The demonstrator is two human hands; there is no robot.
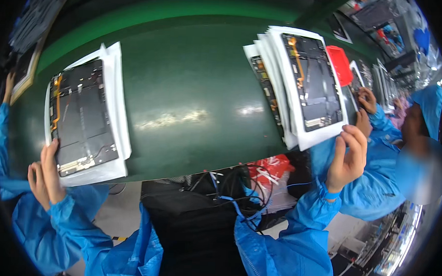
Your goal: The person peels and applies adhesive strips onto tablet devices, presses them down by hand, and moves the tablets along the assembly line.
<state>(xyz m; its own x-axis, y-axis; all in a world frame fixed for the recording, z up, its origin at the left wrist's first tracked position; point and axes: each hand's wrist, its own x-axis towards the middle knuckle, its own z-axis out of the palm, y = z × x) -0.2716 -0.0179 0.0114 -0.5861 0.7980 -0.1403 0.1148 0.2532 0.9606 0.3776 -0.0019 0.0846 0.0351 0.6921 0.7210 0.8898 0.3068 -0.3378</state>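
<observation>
At the left, an opened tablet (86,117) lies on white foam sheets (119,99), its dark inside and orange flex cable facing up. My left hand (46,177) is at its lower left corner, one digit touching the edge and the other fingers apart from it, off to the side. At the right stands a leaning stack of opened tablets with white sheets (277,86) between them. An opened tablet (314,83) tops this stack. My right hand (348,158) is at the stack's lower right corner, fingers loosely bent and spread, a fingertip against the sheet's corner.
A dark green bench top (183,97) spans both stacks. A red tray (339,66) stands behind the right stack. A co-worker in blue (377,169) sits close on my right; another person's hand (9,87) shows far left. Cables and a red bag (274,170) are below the bench edge.
</observation>
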